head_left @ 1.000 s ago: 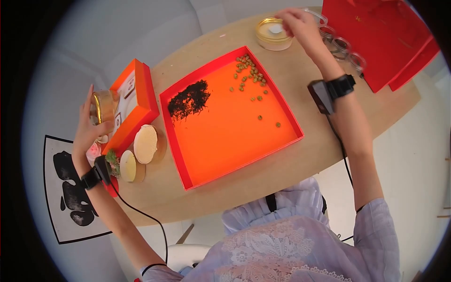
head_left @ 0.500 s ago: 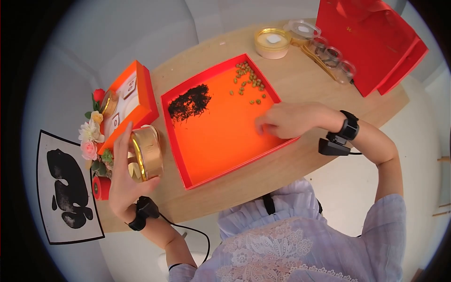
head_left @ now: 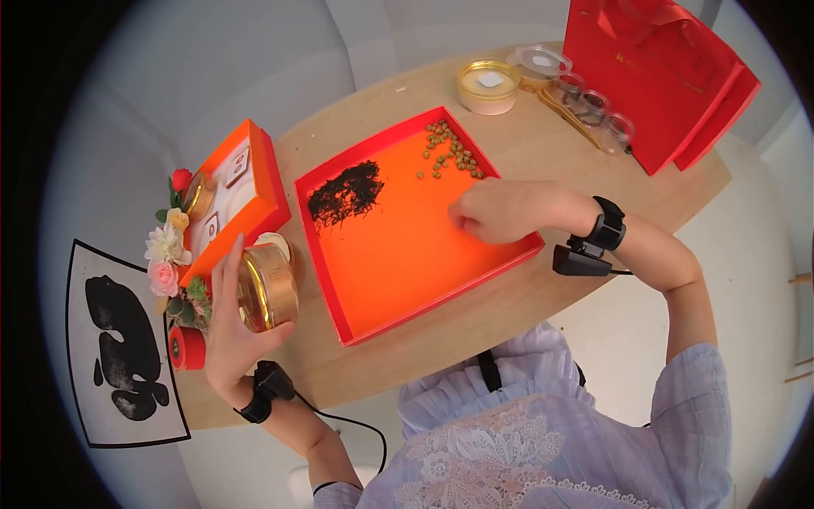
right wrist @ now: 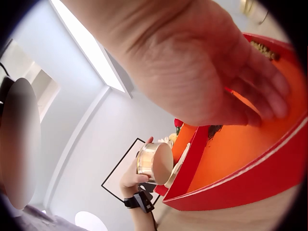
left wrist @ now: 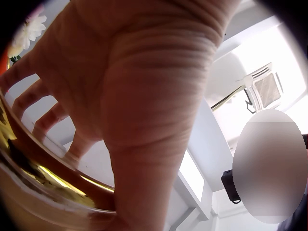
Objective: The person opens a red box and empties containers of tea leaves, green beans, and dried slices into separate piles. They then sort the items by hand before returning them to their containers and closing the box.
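My left hand (head_left: 233, 327) holds a round clear container with a gold band (head_left: 270, 287), tilted on its side, fingers along its far side and thumb across the near edge. In the left wrist view, the gold band (left wrist: 62, 180) runs beneath the spread fingers. My right hand (head_left: 500, 212) is low inside the red-walled orange tray (head_left: 407, 271), fingers pointing down. Its fingertips (right wrist: 276, 108) are right at the tray floor in the right wrist view, with nothing visible between them. Small greenish-brown balls (head_left: 458, 157) lie in the tray's far right corner; dark dry shreds (head_left: 348, 193) are heaped at far left.
An orange-red box (head_left: 242, 212) with a white insert stands left, beside flowers (head_left: 165, 246) and a small red roll (head_left: 186, 348). Farther back are a gold-rimmed tub (head_left: 489, 89), tongs (head_left: 570, 120), small clear jars (head_left: 592, 106) and a red paper bag (head_left: 649, 85).
My left hand brought the round container from the orange-red box toward me, beside the tray. My right hand left the gold-rimmed tub and came down into the tray, over the scattered balls.
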### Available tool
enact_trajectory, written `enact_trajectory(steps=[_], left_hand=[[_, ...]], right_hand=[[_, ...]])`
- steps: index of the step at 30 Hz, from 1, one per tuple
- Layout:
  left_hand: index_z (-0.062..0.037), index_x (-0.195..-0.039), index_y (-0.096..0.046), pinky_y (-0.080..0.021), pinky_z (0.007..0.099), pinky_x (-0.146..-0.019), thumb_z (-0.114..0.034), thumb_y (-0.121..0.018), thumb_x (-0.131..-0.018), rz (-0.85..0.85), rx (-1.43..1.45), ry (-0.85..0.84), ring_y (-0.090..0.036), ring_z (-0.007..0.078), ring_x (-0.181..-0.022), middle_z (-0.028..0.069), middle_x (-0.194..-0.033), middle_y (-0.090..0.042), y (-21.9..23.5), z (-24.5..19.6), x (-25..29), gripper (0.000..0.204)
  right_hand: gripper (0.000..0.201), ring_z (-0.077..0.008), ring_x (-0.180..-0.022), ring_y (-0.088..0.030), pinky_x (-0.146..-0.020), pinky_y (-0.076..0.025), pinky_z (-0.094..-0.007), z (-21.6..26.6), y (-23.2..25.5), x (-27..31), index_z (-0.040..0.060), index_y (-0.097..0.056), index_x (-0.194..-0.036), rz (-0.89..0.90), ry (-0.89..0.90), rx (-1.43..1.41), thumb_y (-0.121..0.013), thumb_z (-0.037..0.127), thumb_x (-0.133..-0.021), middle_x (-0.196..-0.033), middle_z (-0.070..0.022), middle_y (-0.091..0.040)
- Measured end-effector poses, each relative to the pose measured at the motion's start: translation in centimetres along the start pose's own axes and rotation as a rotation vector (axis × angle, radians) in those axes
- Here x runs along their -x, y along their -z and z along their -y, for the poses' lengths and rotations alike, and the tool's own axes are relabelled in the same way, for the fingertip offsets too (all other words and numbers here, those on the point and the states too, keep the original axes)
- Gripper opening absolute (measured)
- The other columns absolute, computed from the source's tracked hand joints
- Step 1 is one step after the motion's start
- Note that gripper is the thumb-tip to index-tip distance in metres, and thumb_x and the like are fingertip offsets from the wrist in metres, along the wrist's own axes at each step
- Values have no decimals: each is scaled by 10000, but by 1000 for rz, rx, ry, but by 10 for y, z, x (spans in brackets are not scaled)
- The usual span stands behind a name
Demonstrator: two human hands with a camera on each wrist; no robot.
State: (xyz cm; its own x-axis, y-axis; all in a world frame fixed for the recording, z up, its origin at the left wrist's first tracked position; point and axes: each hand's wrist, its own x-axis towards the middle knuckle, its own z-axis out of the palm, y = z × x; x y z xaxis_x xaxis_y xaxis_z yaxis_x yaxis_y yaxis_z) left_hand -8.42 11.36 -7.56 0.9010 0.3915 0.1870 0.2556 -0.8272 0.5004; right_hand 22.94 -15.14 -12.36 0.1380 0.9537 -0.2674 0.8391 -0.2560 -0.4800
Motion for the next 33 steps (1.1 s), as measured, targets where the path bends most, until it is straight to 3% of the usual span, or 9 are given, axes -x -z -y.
enact_trajectory(steps=[4, 9, 12, 16, 18, 25, 27, 30, 33], left_hand=[[-173, -1618, -304, -478, 438, -1044, -133, -839, -525, 33, 61, 60, -488, 320, -1316, 130, -1416, -435, 3, -7, 2, 1218], [-175, -1615, -308, -481, 444, -1046, -148, -839, -521, 34, 88, 62, -497, 328, -1305, 134, -1419, -434, 3, -7, 2, 1216], [-175, -1615, -309, -466, 451, -1066, -160, -839, -520, 30, 59, 62, -489, 333, -1316, 139, -1424, -431, 2, -8, 1, 1216], [-170, -1612, -311, -440, 458, -1096, -165, -837, -518, 37, 27, 51, -479, 339, -1329, 144, -1426, -430, 2, -7, 2, 1214], [-164, -1610, -314, -419, 460, -1117, -164, -834, -516, 31, 71, 55, -471, 346, -1338, 150, -1433, -426, 2, -7, 3, 1212], [-158, -1606, -321, -417, 457, -1119, -170, -832, -512, 16, 90, 64, -467, 352, -1346, 158, -1441, -423, 2, -5, 5, 1208], [-162, -1615, -319, -481, 407, -1000, -153, -791, -520, -5, -1, 5, -479, 277, -1299, 96, -1429, -441, 2, -2, 6, 1192], [-162, -1603, -326, -423, 450, -1117, -171, -832, -518, 6, 26, 65, -469, 353, -1345, 160, -1433, -431, 3, -13, 6, 1197], [-165, -1600, -332, -427, 445, -1114, -171, -832, -522, 7, 26, 77, -471, 355, -1343, 159, -1428, -436, 4, -17, 6, 1188]], right_hand=[[205, -391, -1036, -666, -859, -533, -473, -20, 1, -22, -61, -681, -972, -54, -162, 230, -542, 28, -851, -1077, -279, -687], [137, -414, -905, -676, -859, -526, -445, -27, -13, -17, -60, -696, -837, -479, 61, 406, -595, 32, -822, -882, -248, -697], [138, -373, -929, -693, -865, -516, -436, -8, -9, -4, -20, -714, -822, -153, -34, 550, -606, 66, -833, -845, -211, -700], [158, -329, -973, -690, -904, -499, -456, -12, -17, -16, 8, -726, -825, -146, -57, 725, -599, 98, -855, -876, -169, -706], [164, -321, -945, -689, -959, -476, -510, -28, -21, -29, 5, -726, -841, -362, -29, 896, -599, 108, -857, -868, -137, -710], [239, -353, -1019, -654, -997, -454, -527, -25, 3, -20, -38, -663, -1028, -392, 60, 754, -617, 58, -814, -979, -191, -680], [207, -382, -1029, -644, -937, -484, -504, -7, 18, -15, -60, -634, -986, 33, -84, 426, -614, 25, -798, -1081, -242, -652], [196, -416, -1004, -637, -881, -510, -482, -6, 21, -21, -86, -607, -973, 108, -60, 407, -594, -5, -795, -1088, -274, -641], [197, -424, -1020, -639, -871, -518, -478, -38, 11, -43, -91, -606, -994, -198, 88, 399, -578, -14, -815, -1026, -268, -661]])
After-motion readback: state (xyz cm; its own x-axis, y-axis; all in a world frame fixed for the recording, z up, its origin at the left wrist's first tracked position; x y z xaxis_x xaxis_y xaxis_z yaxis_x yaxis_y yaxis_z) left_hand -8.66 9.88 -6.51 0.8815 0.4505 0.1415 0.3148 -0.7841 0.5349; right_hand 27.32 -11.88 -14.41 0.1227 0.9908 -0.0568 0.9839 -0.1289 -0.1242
